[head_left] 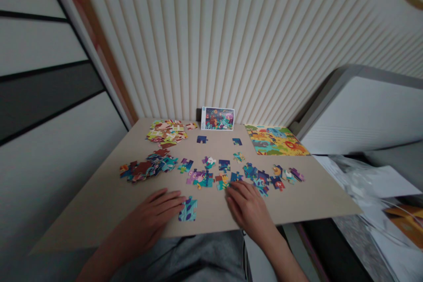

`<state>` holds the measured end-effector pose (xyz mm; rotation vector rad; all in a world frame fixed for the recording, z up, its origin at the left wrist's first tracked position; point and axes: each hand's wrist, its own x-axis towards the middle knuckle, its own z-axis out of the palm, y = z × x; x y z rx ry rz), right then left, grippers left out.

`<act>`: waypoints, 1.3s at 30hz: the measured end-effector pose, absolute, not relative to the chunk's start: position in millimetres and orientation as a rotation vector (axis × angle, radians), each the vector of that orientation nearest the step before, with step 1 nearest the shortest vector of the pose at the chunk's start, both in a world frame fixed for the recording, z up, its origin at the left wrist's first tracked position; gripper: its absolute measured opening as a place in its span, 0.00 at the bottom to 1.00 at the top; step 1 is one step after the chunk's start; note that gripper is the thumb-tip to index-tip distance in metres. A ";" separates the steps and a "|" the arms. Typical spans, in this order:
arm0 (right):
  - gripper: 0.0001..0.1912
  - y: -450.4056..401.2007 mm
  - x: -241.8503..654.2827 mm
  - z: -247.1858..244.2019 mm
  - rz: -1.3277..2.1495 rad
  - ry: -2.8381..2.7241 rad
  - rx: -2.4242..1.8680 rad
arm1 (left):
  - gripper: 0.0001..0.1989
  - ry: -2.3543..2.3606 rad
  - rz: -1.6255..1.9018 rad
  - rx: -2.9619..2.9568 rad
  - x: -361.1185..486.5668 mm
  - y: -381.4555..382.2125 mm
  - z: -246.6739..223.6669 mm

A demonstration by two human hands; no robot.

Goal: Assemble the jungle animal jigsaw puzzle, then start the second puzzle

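Observation:
My left hand [155,212] lies on the table with its fingers stretched out. Its fingertips reach the left edge of a teal jigsaw piece with dark blue spots [187,209]. Palm down, my right hand [249,205] rests with slightly bent fingers, thumb apart. The fingertips are beside an orange-and-teal jigsaw piece [222,182] and a blue piece [235,177]; I cannot tell whether they touch. A joined pink-and-teal group [200,179] lies between the hands, farther back. More loose blue pieces [261,178] spread out to the right of it.
A heap of dark and teal pieces [150,166] lies at left, with a yellow-green heap [167,131] behind it. A picture card [217,119] stands at the back of the table [109,202]. A yellow animal puzzle [277,140] lies back right. Papers and plastic [357,180] are beyond the right edge.

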<state>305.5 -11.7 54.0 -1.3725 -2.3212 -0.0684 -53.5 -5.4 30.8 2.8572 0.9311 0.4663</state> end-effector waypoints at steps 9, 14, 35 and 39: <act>0.15 -7.9 297.8 49.6 -0.025 -2.343 -1.387 | 0.34 0.933 0.455 2.853 -53.9 -5.5 28.6; 0.16 -10.5 298.2 47.7 -0.053 -2.325 -1.362 | 0.33 0.937 0.454 2.844 -52.8 -6.1 31.7; 0.19 -35.3 483.8 15.7 -0.381 -1.929 -1.868 | 0.35 0.917 0.512 2.896 -57.3 -0.2 20.4; 0.21 -27.6 500.3 9.7 -0.398 -1.893 -1.904 | 0.34 0.905 0.509 2.902 -59.0 -0.1 17.5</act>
